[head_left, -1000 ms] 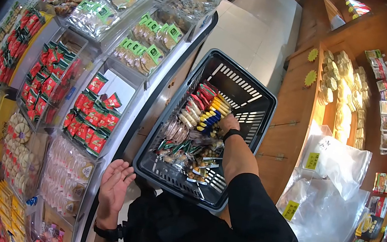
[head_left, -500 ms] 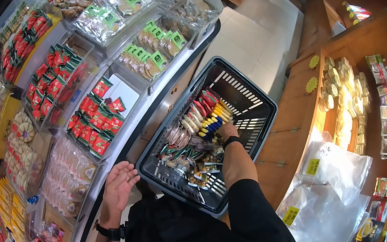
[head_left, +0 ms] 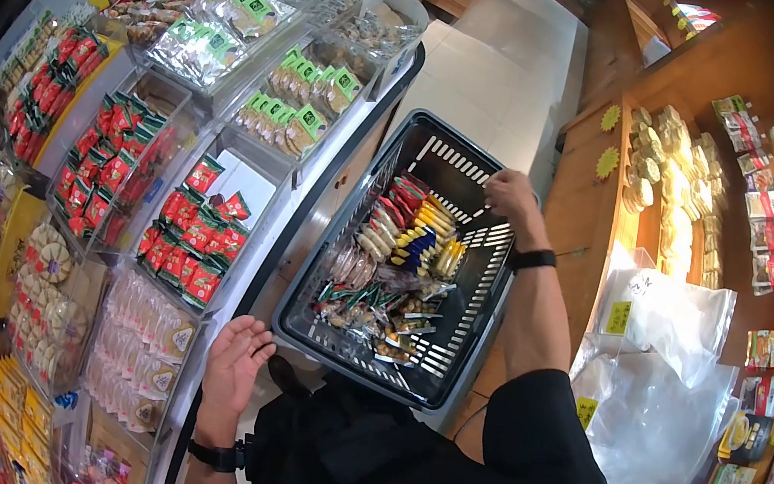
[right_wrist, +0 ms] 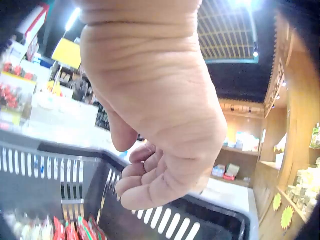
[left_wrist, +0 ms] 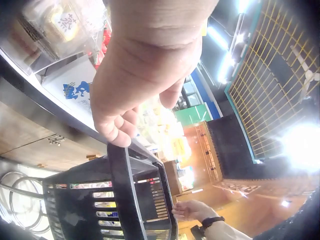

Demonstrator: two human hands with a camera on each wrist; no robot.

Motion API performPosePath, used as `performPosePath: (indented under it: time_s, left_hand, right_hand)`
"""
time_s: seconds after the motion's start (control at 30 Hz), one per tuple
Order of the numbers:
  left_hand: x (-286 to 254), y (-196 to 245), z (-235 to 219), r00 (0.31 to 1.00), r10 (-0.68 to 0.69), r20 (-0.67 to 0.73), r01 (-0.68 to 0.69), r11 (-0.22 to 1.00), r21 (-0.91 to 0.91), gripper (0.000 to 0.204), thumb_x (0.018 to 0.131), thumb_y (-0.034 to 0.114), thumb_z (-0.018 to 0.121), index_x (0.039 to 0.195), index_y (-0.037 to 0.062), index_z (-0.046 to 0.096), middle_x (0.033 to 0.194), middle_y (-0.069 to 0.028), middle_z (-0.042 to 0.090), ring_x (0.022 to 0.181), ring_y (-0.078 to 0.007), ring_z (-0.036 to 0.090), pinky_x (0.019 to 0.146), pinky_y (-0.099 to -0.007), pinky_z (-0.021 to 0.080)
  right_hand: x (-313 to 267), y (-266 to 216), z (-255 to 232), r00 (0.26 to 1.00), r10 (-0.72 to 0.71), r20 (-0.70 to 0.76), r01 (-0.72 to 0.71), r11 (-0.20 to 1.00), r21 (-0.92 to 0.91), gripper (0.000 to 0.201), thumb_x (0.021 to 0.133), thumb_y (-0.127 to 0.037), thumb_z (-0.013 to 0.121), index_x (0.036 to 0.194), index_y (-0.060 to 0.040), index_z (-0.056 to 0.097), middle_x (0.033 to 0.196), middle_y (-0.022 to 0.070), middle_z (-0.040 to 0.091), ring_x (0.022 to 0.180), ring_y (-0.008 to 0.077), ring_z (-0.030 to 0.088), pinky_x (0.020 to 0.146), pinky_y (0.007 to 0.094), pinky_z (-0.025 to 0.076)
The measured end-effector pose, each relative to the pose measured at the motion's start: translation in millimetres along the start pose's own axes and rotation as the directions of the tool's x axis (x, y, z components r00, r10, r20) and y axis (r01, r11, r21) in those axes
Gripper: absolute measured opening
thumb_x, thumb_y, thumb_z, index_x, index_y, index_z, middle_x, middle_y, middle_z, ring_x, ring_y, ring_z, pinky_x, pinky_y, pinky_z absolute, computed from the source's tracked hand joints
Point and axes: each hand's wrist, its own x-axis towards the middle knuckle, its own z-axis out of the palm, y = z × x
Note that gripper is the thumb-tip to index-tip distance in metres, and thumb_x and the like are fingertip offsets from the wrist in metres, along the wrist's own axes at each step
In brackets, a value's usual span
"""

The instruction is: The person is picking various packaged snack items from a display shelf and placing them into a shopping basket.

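A black plastic shopping basket (head_left: 443,176) stands in front of the person. Rows of wrapped snack packets fill its left and middle: red packets (head_left: 405,194), yellow packets (head_left: 437,216), and pale round ones (head_left: 353,265). My right hand (head_left: 512,197) is over the far right corner of the rim, its fingers loosely bent. Nothing shows between thumb and fingers in the right wrist view. At the near left corner, the left hand (head_left: 236,360) has its fingers slightly bent; in the left wrist view its fingertips (left_wrist: 120,140) lie right at the basket's rim.
Along the left runs a display counter with clear bins of red-green packets (head_left: 194,247) and green-labelled bags (head_left: 304,92). On the right are wooden cabinets (head_left: 571,195) and large clear plastic bags (head_left: 651,426). Tiled floor (head_left: 497,57) stretches ahead between them.
My right hand has come up from beside the yellow packets inside the basket to its far right corner, uncovering a few yellow packets there. The left hand stays by the near left corner.
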Motion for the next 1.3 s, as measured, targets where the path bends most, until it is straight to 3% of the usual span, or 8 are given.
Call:
performPosePath:
  time_s: [0.17,0.47,0.8,0.93,1.07,1.13,1.2,1.3]
  left_hand:
    - [-11,12,-15,1.000,0.001,-0.009,0.000,1.000,0.029,0.028,0.091,0.009,0.058,0.117,0.0018,0.051,0.110,-0.0115,0.059,0.102,-0.0227,0.059,0.091,-0.0382,0.050]
    - [-27,15,-7,0.999,-0.048,-0.020,0.051,0.982,0.182,0.025,0.089,0.005,0.061,0.113,0.0017,0.053,0.106,-0.0100,0.060,0.095,-0.0193,0.062,0.085,-0.0321,0.052]
    - [-67,16,-41,0.995,-0.085,-0.049,0.093,0.975,0.204,0.024,0.090,0.006,0.058,0.113,0.0020,0.053,0.105,-0.0101,0.061,0.094,-0.0201,0.063,0.086,-0.0344,0.052]
    - [-82,14,-47,0.995,-0.030,-0.098,0.049,0.980,0.194,0.024,0.090,0.007,0.058,0.112,0.0017,0.053,0.104,-0.0096,0.061,0.094,-0.0198,0.062,0.086,-0.0344,0.051]
    - [-89,-6,-51,0.988,-0.004,-0.156,0.027,0.990,0.141,0.020,0.091,0.007,0.057,0.111,0.0034,0.055,0.103,-0.0093,0.062,0.094,-0.0212,0.062,0.086,-0.0367,0.052]
    - [-92,-17,-40,0.981,-0.008,-0.192,0.035,0.990,0.136,0.020,0.090,0.007,0.058,0.110,0.0037,0.055,0.103,-0.0094,0.062,0.094,-0.0218,0.062,0.086,-0.0372,0.052]
    - [-91,-30,-39,0.979,-0.004,-0.202,0.040,0.984,0.174,0.020,0.090,0.009,0.060,0.108,0.0032,0.056,0.102,-0.0100,0.062,0.093,-0.0229,0.063,0.085,-0.0373,0.052]
    - [-99,-38,-38,0.986,-0.015,-0.167,0.025,0.998,0.057,0.024,0.086,0.002,0.062,0.110,-0.0002,0.055,0.106,-0.0104,0.061,0.098,-0.0205,0.065,0.085,-0.0343,0.055]
  right_hand:
    - [-120,-80,-1,0.905,-0.297,-0.304,0.320,0.947,0.028,0.012,0.088,-0.011,0.059,0.088,0.0011,0.059,0.071,0.0010,0.057,0.063,0.0069,0.051,0.057,0.0196,0.042]
    - [-292,12,195,0.782,-0.422,0.458,0.572,0.777,-0.261,0.057,0.081,-0.026,0.071,0.126,0.0004,0.047,0.116,0.0210,0.054,0.109,0.0374,0.053,0.092,0.0445,0.043]
    - [-300,33,249,0.860,-0.419,0.291,0.503,0.596,-0.627,0.066,0.072,-0.010,0.069,0.131,-0.0020,0.041,0.113,0.0172,0.054,0.102,0.0354,0.055,0.083,0.0434,0.047]
    - [-329,31,255,0.572,-0.746,0.340,0.820,0.514,-0.252,0.047,0.077,-0.007,0.064,0.121,-0.0024,0.050,0.108,0.0180,0.057,0.102,0.0382,0.055,0.087,0.0444,0.047]
    - [-329,82,262,0.417,-0.106,0.903,0.299,0.954,-0.026,0.034,0.088,-0.022,0.061,0.116,-0.0027,0.055,0.109,0.0172,0.061,0.104,0.0342,0.059,0.089,0.0404,0.047]
    - [-307,118,266,0.444,0.080,0.893,0.365,0.894,-0.261,0.035,0.090,-0.026,0.059,0.113,-0.0010,0.056,0.105,0.0180,0.062,0.103,0.0325,0.060,0.088,0.0398,0.048]
    - [-284,202,289,0.618,0.032,0.786,0.333,0.894,-0.298,0.034,0.086,-0.024,0.064,0.111,-0.0017,0.058,0.103,0.0158,0.062,0.099,0.0271,0.062,0.085,0.0360,0.049]
    - [-264,311,290,0.661,-0.101,0.743,-0.230,0.916,0.329,0.036,0.084,-0.027,0.067,0.110,-0.0051,0.056,0.101,0.0102,0.062,0.094,0.0206,0.062,0.078,0.0315,0.051]
